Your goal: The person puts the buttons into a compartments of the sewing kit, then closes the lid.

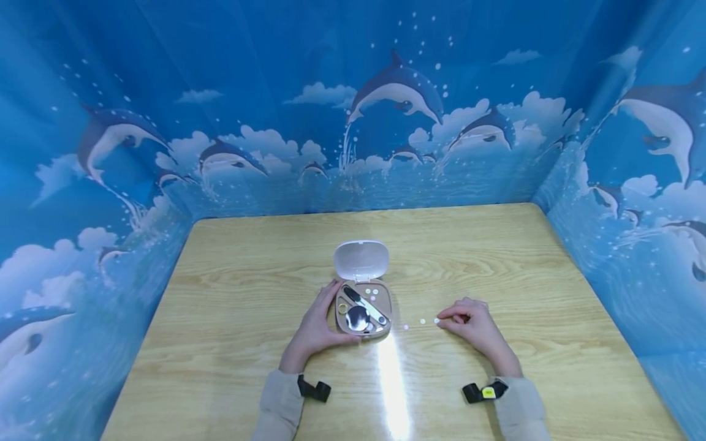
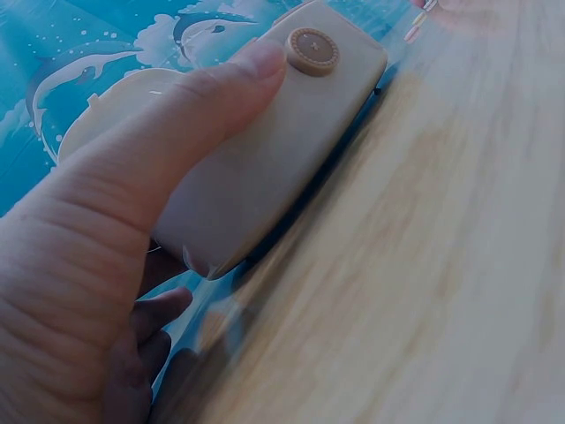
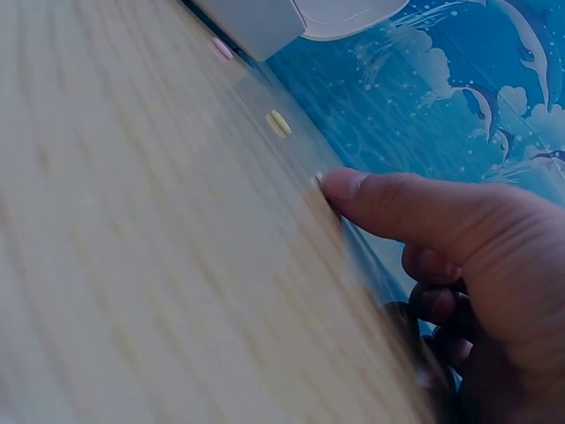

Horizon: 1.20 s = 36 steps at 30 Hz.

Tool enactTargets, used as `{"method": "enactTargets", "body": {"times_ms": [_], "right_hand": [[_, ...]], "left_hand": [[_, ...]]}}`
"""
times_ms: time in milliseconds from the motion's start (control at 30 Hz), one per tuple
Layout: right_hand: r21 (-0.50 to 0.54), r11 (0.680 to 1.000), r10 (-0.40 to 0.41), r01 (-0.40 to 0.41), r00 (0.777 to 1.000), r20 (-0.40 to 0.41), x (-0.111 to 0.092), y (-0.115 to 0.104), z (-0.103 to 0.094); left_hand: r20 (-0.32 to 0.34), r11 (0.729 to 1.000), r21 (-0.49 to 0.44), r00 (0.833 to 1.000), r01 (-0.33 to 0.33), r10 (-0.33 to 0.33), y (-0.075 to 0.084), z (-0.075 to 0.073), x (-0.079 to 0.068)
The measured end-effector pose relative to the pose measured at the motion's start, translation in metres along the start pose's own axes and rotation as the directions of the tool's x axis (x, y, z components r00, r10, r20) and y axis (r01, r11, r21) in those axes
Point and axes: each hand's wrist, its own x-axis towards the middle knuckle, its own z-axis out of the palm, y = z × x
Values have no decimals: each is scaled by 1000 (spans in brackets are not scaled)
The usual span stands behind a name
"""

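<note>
Well, tablets [image 1: 422, 321] on woodgrain table [image 1: 231, 294], dolphin backdrop [image 1: 309, 55].

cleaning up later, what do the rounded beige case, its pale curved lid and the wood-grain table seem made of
Rounded beige case: probably satin moulded plastic; its walls look smooth. Pale curved lid: likely hazy, slightly glossy plastic, with a thin rim. Wood-grain table: wood or printed laminate; glossy, reflecting a bright streak.

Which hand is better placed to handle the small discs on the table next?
Probably the right hand: its thumb and index finger meet at the outermost disc, with a pale disc and a pink disc close by. The left hand is gripping the case.
</note>
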Motion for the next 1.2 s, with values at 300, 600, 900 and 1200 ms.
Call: {"method": "enactTargets", "body": {"times_ms": [300,600,900,1200], "right_hand": [[-16,998,-66,65,997,-32,2,2,2],[-9,995,-100,100,994,-51,2,4,4],[-16,995,-95,94,993,-63,2,4,6],[9,997,-80,80,994,-71,2,2,7]], "left_hand": [[-5,1000,-4,1000,-13,13,1,-1,0],[-11,1000,-6,1000,-23,23,0,0,1],[-9,999,-7,999,-31,31,0,0,1],[-2,1000,-14,1000,-17,17,0,0,0]]}}
